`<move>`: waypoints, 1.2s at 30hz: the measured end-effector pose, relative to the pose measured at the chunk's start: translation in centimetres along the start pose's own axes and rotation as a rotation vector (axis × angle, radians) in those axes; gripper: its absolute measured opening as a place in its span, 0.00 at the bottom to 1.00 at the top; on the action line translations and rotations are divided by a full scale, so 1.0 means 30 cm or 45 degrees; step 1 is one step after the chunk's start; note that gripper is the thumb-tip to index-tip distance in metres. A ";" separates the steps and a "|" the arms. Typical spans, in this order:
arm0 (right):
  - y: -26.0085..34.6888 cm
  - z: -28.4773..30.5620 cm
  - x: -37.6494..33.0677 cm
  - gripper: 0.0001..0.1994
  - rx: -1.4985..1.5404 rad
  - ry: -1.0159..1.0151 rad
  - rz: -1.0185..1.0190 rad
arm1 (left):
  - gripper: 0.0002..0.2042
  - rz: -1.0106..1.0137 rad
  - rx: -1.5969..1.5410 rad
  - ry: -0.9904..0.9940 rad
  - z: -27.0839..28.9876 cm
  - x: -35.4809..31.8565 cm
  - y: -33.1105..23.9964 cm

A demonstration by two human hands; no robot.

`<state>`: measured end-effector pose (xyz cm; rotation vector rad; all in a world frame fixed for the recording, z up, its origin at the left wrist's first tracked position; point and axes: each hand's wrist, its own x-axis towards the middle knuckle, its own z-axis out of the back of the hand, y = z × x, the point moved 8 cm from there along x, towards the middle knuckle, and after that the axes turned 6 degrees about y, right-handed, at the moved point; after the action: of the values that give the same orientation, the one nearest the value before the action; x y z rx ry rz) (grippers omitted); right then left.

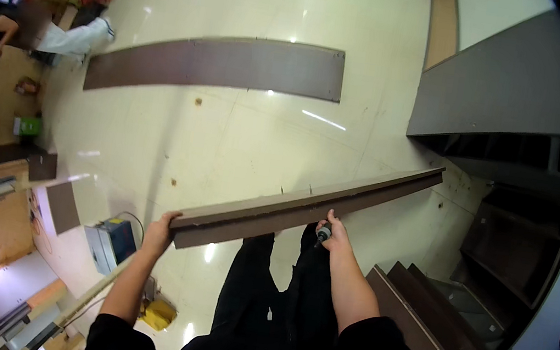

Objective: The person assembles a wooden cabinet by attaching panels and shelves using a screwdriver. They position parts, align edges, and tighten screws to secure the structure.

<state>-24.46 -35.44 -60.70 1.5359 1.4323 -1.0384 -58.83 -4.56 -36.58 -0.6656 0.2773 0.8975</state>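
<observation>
A long dark brown board (311, 208), made of two panels joined along their length, slants across in front of my legs. My left hand (159, 230) grips its near left end, fingers over the top edge. My right hand (337, 239) is closed round a small grey and black tool that looks like a drill (323, 233); its round collar and thin tip show, and the rest is hidden by the hand. That hand's fingertips reach up against the board's lower edge. Two thin pins or screws (311, 190) stick up from the board's far edge.
Another long brown panel (238, 63) lies on the glossy tiled floor ahead. A large brown cabinet (507, 85) stands at far right, with several stacked boards (410, 315) at near right. A blue-grey case (114, 241) and yellow object (159, 315) lie at left. Two people (73, 38) are at far left.
</observation>
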 end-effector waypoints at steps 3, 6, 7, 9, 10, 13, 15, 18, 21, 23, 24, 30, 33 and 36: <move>-0.087 0.006 0.119 0.14 -0.003 -0.039 0.032 | 0.28 0.052 -0.277 0.156 -0.072 0.082 0.179; -0.190 -0.028 0.226 0.14 -0.009 -0.107 0.067 | 0.34 0.156 -0.942 0.189 -0.180 0.119 0.357; -0.215 -0.053 0.249 0.13 -0.054 -0.131 0.062 | 0.36 0.215 -1.000 0.138 -0.224 0.136 0.432; -0.277 -0.053 0.339 0.13 -0.098 -0.099 0.047 | 0.27 0.424 -1.128 -0.004 -0.336 0.199 0.596; -0.303 -0.051 0.382 0.13 -0.117 -0.076 0.046 | 0.24 0.461 -1.114 -0.125 -0.377 0.225 0.650; -0.368 -0.066 0.490 0.13 -0.305 -0.038 0.002 | 0.15 0.675 -1.217 -0.338 -0.470 0.293 0.824; -0.386 -0.049 0.577 0.16 -0.373 -0.006 -0.005 | 0.11 0.686 -1.204 -0.429 -0.556 0.341 0.942; -0.420 -0.020 0.665 0.19 -0.273 -0.225 -0.179 | 0.10 0.794 -1.241 -0.512 -0.650 0.407 1.095; -0.401 0.019 0.741 0.24 -0.474 -0.110 -0.096 | 0.09 0.854 -1.152 -0.526 -0.727 0.499 1.194; -0.411 0.022 0.776 0.25 -0.653 -0.123 -0.042 | 0.10 0.894 -1.081 -0.509 -0.760 0.524 1.289; -0.428 0.005 0.788 0.25 -0.710 -0.097 -0.021 | 0.10 0.915 -1.102 -0.474 -0.762 0.525 1.303; -0.485 0.008 0.870 0.24 -0.543 -0.053 0.044 | 0.12 0.778 -1.062 -0.427 -0.844 0.617 1.401; -0.507 0.049 0.907 0.24 -0.519 -0.143 0.052 | 0.14 0.744 -1.102 -0.418 -0.884 0.645 1.425; -0.536 0.001 0.937 0.22 -0.513 0.031 0.100 | 0.16 0.768 -1.053 -0.415 -0.906 0.603 1.504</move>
<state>-39.61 -24.27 -87.04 1.3007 1.4783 -0.6368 -82.46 9.38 -85.04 -1.2054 -0.2284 1.7116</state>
